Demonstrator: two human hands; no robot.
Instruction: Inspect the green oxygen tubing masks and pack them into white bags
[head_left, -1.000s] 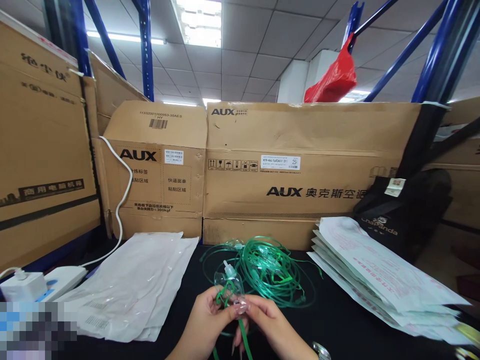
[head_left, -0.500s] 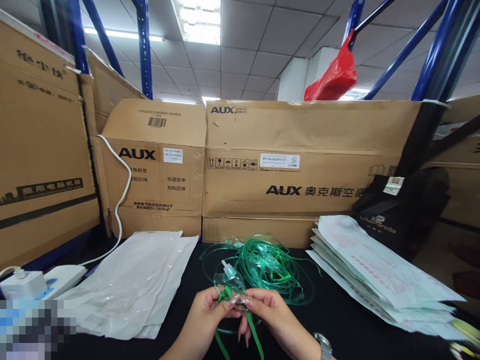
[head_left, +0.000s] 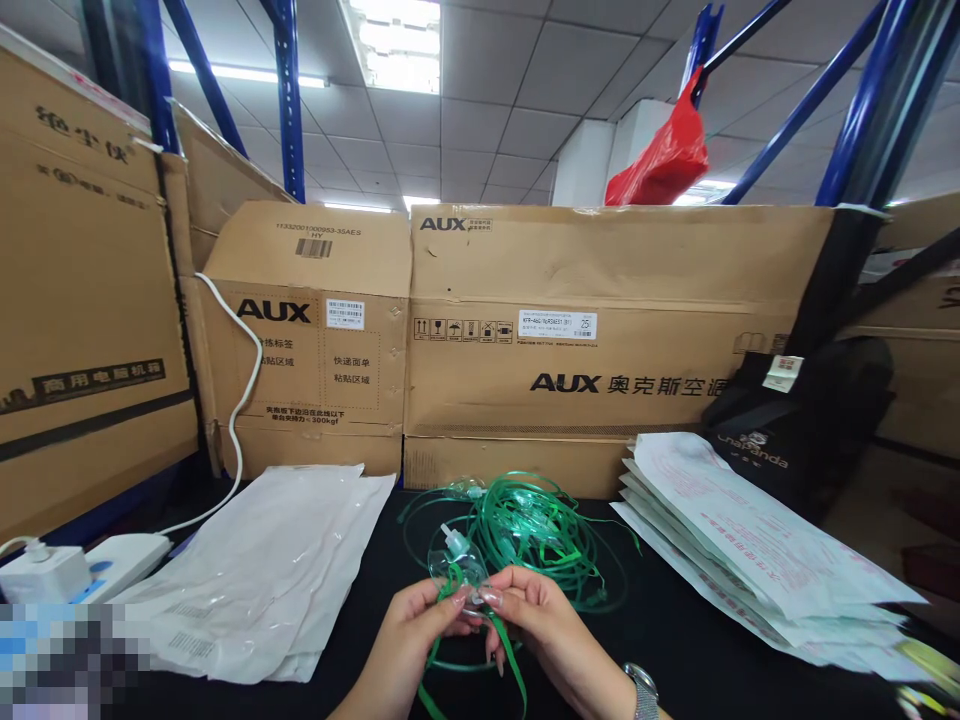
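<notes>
Both of my hands hold one clear plastic oxygen mask (head_left: 456, 560) just above the black tabletop (head_left: 675, 640). My left hand (head_left: 420, 635) pinches its lower left edge. My right hand (head_left: 544, 630) pinches the right edge, with a watch on that wrist. A green strap (head_left: 510, 655) hangs down from the mask between my hands. Behind the mask lies a tangled heap of green tubing (head_left: 540, 535) with more clear masks in it.
A stack of clear pouches (head_left: 262, 570) lies at the left, a stack of printed white pouches (head_left: 750, 550) at the right. Cardboard boxes (head_left: 600, 340) wall off the back. A white power strip (head_left: 82, 565) sits at far left, a black bag (head_left: 810, 420) at right.
My fingertips have shifted on the mask and drawn closer together; the green strap now hangs lower between my hands. The view has barely moved.
</notes>
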